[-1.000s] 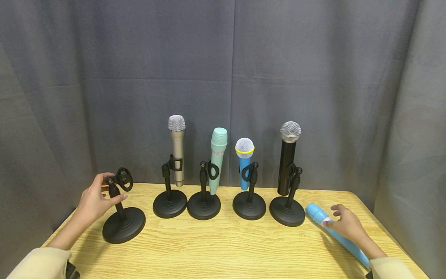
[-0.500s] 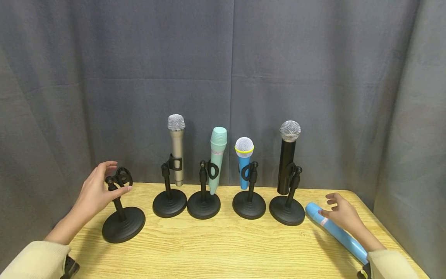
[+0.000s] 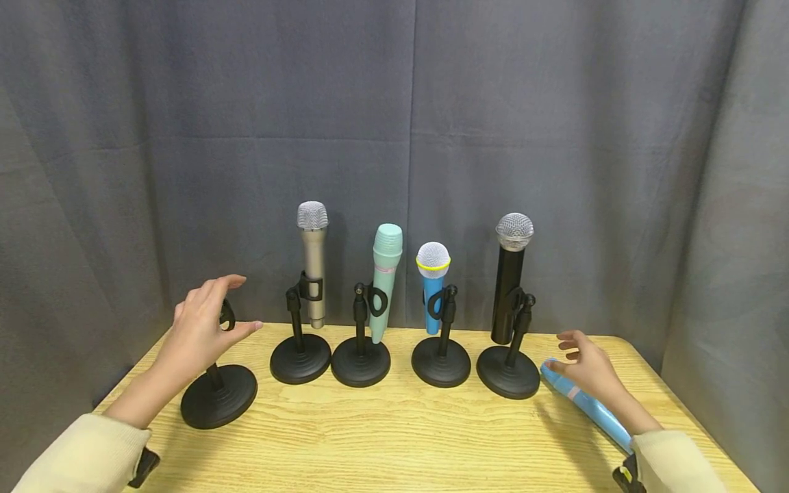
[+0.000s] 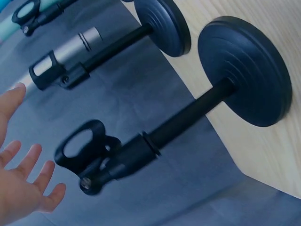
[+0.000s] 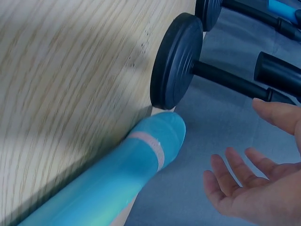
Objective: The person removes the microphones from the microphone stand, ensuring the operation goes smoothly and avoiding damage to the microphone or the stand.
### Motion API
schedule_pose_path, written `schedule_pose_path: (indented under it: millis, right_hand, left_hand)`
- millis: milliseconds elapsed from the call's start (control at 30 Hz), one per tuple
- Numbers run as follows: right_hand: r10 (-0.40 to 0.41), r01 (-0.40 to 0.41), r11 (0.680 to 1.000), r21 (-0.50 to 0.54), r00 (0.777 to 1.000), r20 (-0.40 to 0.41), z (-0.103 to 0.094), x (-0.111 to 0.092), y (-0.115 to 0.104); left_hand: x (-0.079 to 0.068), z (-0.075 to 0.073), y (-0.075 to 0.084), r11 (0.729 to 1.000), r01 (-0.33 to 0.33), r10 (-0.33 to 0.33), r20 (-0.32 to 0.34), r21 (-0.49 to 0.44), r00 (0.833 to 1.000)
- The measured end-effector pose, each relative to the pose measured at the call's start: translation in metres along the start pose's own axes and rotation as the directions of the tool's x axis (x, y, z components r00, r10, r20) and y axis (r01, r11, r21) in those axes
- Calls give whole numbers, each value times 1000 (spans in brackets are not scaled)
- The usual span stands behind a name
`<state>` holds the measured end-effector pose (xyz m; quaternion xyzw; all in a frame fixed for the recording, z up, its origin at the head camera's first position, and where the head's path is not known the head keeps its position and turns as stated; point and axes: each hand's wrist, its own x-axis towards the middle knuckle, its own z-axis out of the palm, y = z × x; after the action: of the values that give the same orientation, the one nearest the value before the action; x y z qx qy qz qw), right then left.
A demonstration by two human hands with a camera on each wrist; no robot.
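Observation:
My left hand is raised with fingers and thumb spread, holding nothing. In the head view it partly covers a black microphone stand; the left wrist view shows the hand apart from that stand's unfilled clip. On the right, my right hand hovers over a light blue microphone lying on the table. Its fingers are loosely bent and grip nothing; the right wrist view shows a gap between the hand and the microphone.
On stands in a row are a silver microphone, a mint green microphone, a blue-and-white microphone and a black microphone. A grey curtain hangs behind the wooden table.
My left hand has come away from the stand's clip, moving up and to the right. My right hand has shifted up and left along the light blue microphone, which stays lying there.

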<state>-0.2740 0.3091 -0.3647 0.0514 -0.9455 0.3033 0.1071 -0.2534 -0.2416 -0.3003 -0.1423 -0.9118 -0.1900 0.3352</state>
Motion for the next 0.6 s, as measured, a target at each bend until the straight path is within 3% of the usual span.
schedule_pose_path:
  millis: [600]
  right_hand:
    - [-65, 72, 994, 77, 994, -91, 18, 14, -20]
  left_hand:
    - [-3, 28, 34, 989, -150, 149, 83, 6, 985]
